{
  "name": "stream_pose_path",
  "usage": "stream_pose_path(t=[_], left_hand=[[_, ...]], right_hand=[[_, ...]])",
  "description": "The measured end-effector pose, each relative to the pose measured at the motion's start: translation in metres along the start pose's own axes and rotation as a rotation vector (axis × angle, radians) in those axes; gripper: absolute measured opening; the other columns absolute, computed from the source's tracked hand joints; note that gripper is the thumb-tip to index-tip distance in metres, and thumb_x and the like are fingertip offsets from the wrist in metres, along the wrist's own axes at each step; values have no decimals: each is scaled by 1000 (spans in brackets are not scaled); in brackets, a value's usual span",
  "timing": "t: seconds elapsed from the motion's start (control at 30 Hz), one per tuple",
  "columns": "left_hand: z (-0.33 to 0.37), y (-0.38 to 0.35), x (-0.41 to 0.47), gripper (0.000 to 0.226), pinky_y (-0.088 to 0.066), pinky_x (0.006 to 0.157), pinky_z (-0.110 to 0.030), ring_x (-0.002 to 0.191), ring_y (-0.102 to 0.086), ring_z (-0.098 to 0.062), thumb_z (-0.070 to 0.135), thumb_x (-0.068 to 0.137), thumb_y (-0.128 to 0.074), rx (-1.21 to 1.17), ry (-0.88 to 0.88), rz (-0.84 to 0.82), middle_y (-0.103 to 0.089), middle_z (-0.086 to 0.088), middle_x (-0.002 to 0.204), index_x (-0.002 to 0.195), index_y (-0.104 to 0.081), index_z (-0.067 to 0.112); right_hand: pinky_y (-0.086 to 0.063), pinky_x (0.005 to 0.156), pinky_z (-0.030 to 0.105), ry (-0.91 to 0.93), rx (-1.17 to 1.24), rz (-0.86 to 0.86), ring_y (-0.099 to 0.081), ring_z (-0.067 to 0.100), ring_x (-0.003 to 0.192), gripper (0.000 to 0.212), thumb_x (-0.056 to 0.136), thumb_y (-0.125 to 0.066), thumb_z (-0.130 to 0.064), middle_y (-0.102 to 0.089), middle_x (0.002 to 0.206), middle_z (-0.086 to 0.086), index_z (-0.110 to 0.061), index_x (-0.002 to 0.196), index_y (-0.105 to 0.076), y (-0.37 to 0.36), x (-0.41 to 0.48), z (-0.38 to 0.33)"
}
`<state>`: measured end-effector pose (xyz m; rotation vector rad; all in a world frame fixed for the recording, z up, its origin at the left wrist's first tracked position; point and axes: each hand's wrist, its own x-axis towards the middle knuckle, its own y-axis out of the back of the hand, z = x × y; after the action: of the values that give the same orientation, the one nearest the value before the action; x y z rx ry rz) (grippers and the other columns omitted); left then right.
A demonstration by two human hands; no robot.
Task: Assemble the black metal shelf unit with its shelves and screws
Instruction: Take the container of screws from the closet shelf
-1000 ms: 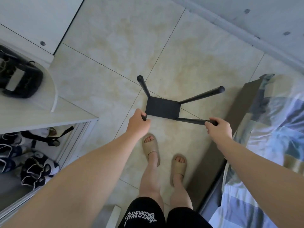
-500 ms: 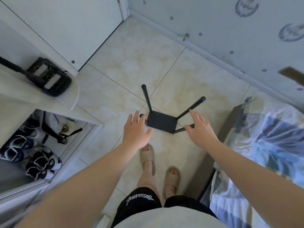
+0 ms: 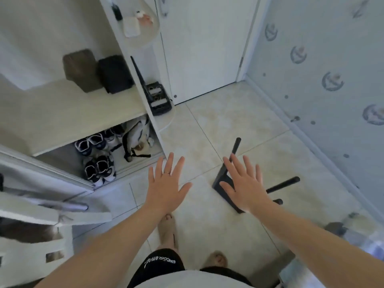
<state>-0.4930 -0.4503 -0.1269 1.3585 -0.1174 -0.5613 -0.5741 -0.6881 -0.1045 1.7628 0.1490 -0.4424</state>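
Both hands are spread flat with straight fingers and hold nothing. The left hand (image 3: 166,188) hovers over bare floor tile (image 3: 218,125). The right hand (image 3: 245,188) overlaps the black metal shelf unit (image 3: 220,180) in the head view; whether it touches the unit cannot be told.

The unit sits on the tile in front of the person, as a dark plate with three posts visible, and nothing grips it.

Hazards:
- With no grip on it, a brush from the right hand could tip the unit.
- Any post whose screw is loose could lean or drop out.
- A falling post could strike the sandalled foot (image 3: 168,227) close below.

Surroundings: a shoe cabinet (image 3: 145,80) with trainers (image 3: 97,169) stands to the left, near the left hand, which limits swing on that side. A white door (image 3: 203,48) lies beyond.
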Motion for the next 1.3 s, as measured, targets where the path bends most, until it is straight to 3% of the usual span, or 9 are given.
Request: stream_pose_path(t=[0.17,0.33,0.53,0.63,0.7,0.77,0.87,1.13,1.3], left_hand=[[-80,32,-5,79,8,121,-53,152,20,-29,72,95,-23,-8,113,98,18,1,167,159,7,36],[-177,70,2,87,14,120,-52,150,27,-26,77,81,1,-18,157,157,22,4,166,158,11,37],[-281,104,7,83,10,120,-53,152,20,-28,75,88,-11,-42,219,178,16,1,167,159,7,35],[-318,117,12,81,9,122,-52,152,23,-27,74,93,-19,-78,261,163,21,3,166,158,11,36],[-339,123,18,85,6,122,-52,152,21,-27,77,86,-8,-89,284,159,21,4,166,158,11,36],[-358,126,29,90,3,122,-54,153,17,-28,78,79,1,-117,313,170,19,4,167,158,10,36],[-381,132,49,83,0,122,-54,154,13,-29,77,87,-8,-154,373,172,14,2,168,158,7,37],[-434,157,140,78,1,123,-55,153,15,-30,67,98,-27,-237,491,73,16,0,167,159,10,34],[-476,177,219,80,-9,123,-52,155,4,-28,66,98,-34,-390,572,13,5,0,169,160,3,31]], right_hand=[[11,122,54,164,-118,31,23,30,154,73,101,-17,-63,24,167,-8,-35,159,19,22,46,-84],[14,120,53,239,-186,61,26,29,153,74,95,-8,-65,27,165,-11,-38,157,22,32,103,-182],[9,123,53,263,-188,34,23,27,154,71,104,-18,-60,26,165,-12,-35,159,19,40,160,-298],[8,123,52,286,-186,23,19,26,155,76,94,-2,-70,20,168,-12,-35,158,20,43,185,-339],[4,124,53,296,-181,33,15,27,156,87,79,10,-72,16,169,-12,-35,158,18,48,202,-360],[2,125,53,298,-174,27,13,26,156,82,88,-2,-72,15,169,-10,-34,160,15,55,218,-377],[0,125,51,324,-206,29,14,26,156,70,105,-24,-55,18,169,-9,-32,160,13,70,246,-400],[-3,124,52,382,-159,29,11,28,157,70,106,-26,-56,15,170,-6,-32,161,10,98,377,-450],[-12,124,50,369,11,-49,2,30,157,71,106,-37,-52,4,171,-3,-29,163,-1,115,487,-481]])
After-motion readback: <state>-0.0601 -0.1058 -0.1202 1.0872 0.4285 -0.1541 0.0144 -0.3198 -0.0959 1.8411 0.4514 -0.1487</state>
